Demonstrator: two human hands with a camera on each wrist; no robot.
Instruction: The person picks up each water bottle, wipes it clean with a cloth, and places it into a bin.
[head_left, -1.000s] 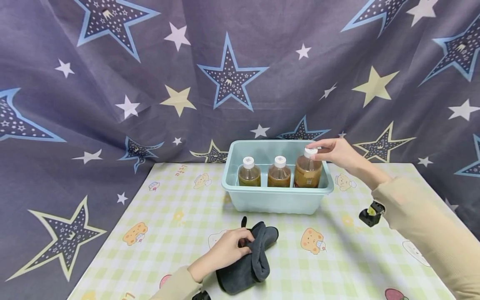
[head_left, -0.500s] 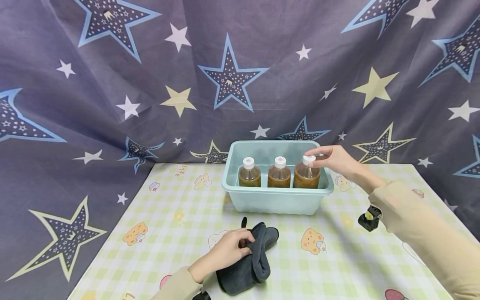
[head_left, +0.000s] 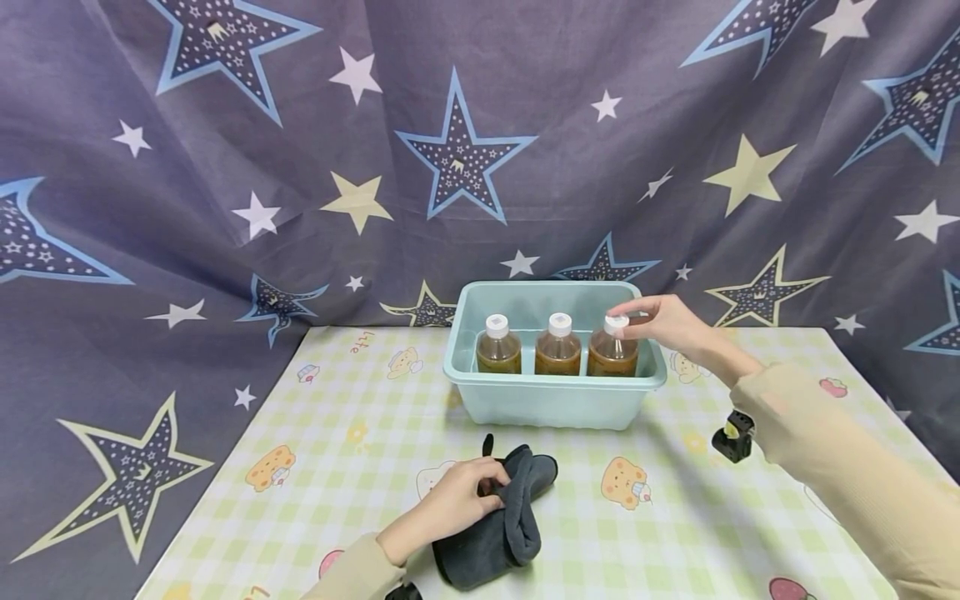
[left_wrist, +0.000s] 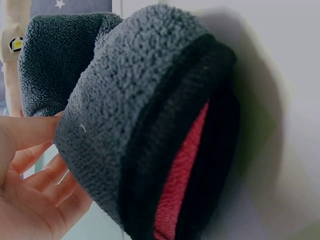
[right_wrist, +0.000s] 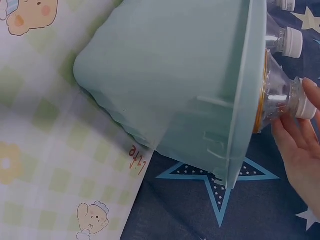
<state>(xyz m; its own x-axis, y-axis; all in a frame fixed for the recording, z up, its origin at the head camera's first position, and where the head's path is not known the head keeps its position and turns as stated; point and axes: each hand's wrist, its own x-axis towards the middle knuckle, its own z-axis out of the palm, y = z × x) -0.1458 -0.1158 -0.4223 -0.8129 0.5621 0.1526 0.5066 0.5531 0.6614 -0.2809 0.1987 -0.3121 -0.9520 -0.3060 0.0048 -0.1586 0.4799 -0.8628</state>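
A light blue plastic basin at the back of the table holds three upright bottles of brown liquid with white caps. My right hand pinches the cap of the right bottle between thumb and fingers. The middle bottle and left bottle stand beside it, untouched. Their lower parts are hidden by the basin's front wall. Nearer the front, my left hand pinches a folded dark grey fleece cloth lying on the table. In the left wrist view, the cloth has a black hem and red inside.
A checked tablecloth with cartoon prints covers the table. Behind it hangs a dark curtain patterned with stars, close to the basin's back. A black wrist camera sits under the right sleeve.
The right bottle has come down a little and stands more level with the other two, my right hand moving down with it. The left hand and cloth stay put.
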